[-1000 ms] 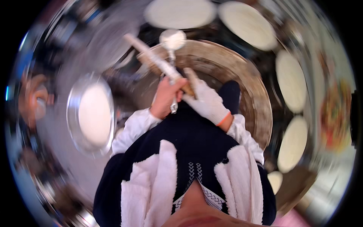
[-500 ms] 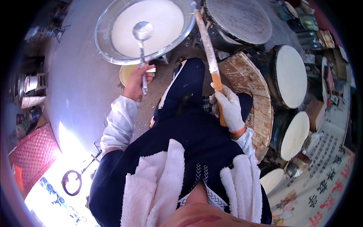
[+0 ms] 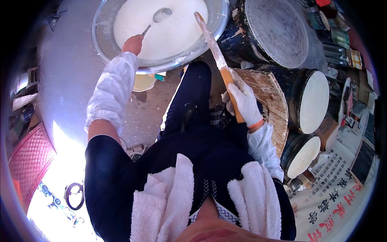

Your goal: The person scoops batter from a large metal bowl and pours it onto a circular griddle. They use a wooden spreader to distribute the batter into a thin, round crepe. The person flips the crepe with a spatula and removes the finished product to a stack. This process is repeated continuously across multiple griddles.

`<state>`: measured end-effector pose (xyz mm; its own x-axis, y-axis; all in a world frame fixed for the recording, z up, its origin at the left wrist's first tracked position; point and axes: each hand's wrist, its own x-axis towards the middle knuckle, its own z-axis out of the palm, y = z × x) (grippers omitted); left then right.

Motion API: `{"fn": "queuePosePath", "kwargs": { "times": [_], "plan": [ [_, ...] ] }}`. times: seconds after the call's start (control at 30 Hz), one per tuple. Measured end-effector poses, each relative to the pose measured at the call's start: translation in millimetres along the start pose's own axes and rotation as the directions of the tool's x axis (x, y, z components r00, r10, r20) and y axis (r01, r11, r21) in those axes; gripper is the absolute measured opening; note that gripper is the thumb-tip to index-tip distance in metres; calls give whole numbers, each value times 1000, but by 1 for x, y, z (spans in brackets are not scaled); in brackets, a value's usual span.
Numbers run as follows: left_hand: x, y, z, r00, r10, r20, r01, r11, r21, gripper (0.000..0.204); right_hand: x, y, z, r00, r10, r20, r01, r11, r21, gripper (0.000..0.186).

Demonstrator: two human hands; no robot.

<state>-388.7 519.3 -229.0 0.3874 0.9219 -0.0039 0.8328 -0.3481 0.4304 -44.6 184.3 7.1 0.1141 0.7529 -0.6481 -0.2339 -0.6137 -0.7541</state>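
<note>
My bare left hand is closed around the handle of a metal ladle. The ladle's round bowl is over the white batter in a large basin; whether it touches the batter I cannot tell. In a white glove, my right hand grips a long flat wooden spatula by its orange-brown end. White residue coats the blade, which slants up to the left, its tip at the basin's right side.
A big round griddle stands right of the basin. Further right are smaller drum-like stoves with pale round tops. A curved, worn wooden board lies by my right hand. Below the basin sits a yellowish bowl.
My left hand has moved up and left, carrying the ladle from the basin's near edge further over the batter. The spatula has shifted slightly down and left, with my right hand still gripping it.
</note>
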Motion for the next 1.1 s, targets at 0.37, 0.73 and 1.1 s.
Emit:
{"fn": "queuePosePath", "kwargs": {
  "times": [0.37,0.73,1.1],
  "plan": [
    [-29,61,-59,512,-165,843,569,800,-189,23,121,-99,15,956,251,148,-46,632,-774,42],
    [-65,131,-80,270,-167,948,963,38,-267,29,110,-134,47,853,505,132,-392,787,-475,47],
    [-148,247,-31,768,-201,608,376,-626,-683,22,51,-66,117,910,253,329,-412,656,633,9]
  ]
}}
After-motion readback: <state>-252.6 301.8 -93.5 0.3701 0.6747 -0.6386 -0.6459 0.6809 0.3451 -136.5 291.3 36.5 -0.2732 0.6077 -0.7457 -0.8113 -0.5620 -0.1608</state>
